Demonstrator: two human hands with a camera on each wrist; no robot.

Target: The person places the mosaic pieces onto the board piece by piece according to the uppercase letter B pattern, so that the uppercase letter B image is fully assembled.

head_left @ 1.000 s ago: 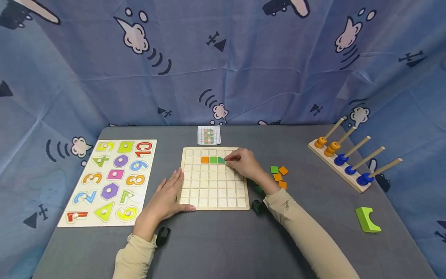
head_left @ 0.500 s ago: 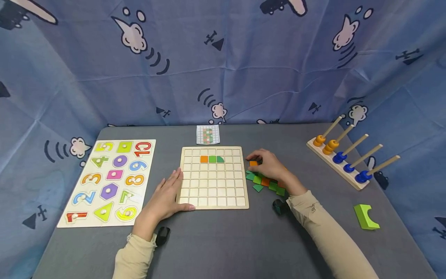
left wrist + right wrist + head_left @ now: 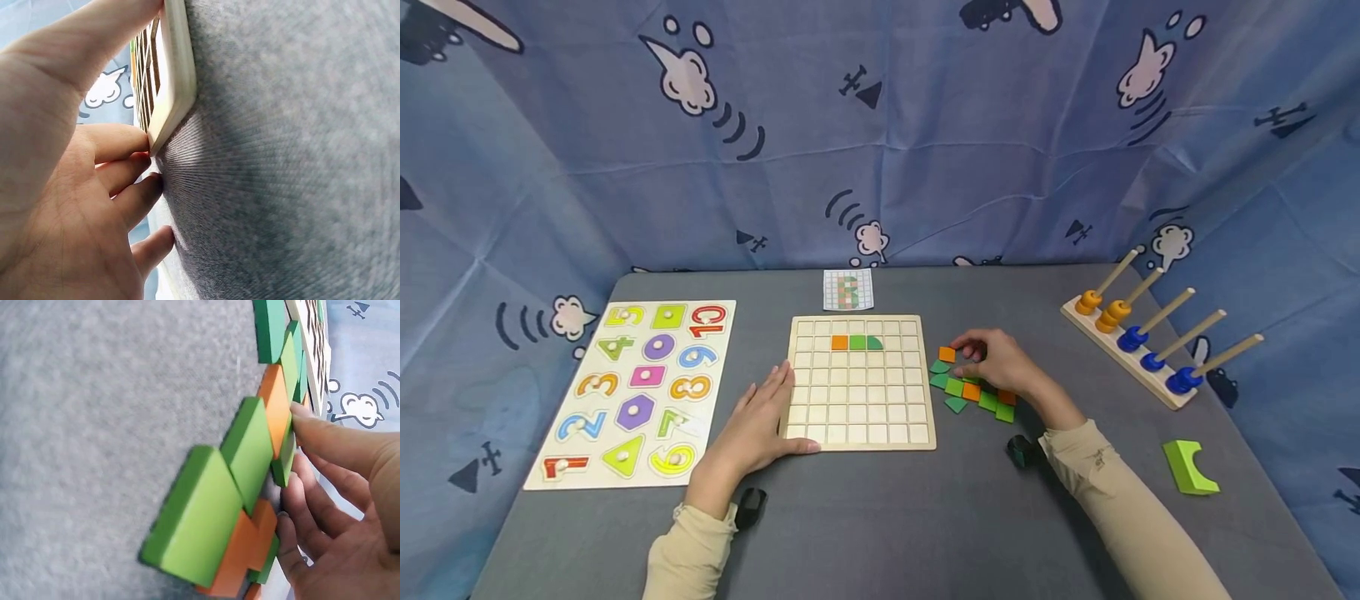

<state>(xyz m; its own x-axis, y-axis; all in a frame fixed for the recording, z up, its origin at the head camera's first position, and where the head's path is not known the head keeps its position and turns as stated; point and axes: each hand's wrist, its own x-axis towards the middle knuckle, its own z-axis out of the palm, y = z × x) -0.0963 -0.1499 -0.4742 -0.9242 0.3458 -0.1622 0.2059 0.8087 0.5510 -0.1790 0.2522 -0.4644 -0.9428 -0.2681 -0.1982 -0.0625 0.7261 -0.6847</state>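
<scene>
A wooden grid board (image 3: 859, 408) lies in the middle of the table. Along its second row sit an orange square tile (image 3: 839, 342), a green square tile (image 3: 857, 342) and a dark green round-cornered tile (image 3: 875, 342). My left hand (image 3: 758, 417) rests at the board's left side, fingers along its edge and thumb at the front edge; the left wrist view shows fingertips at the corner. Right of the board, my right hand (image 3: 998, 360) is over a cluster of orange and green tiles (image 3: 250, 450), thumb and index finger apart, thumb tip right at a tile. It covers part of the cluster.
A pattern card (image 3: 847, 290) lies behind the board. To the left is a number and shape puzzle board (image 3: 715, 400). A peg stand (image 3: 1131, 354) with orange and blue beads stands at right, a green notched block (image 3: 1187, 468) nearer. A patterned curtain (image 3: 880, 125) closes the back.
My right hand has left the dark green tile on the board's second row and moved right to the loose tiles, then slightly farther right, uncovering an orange tile. The left hand stays put.
</scene>
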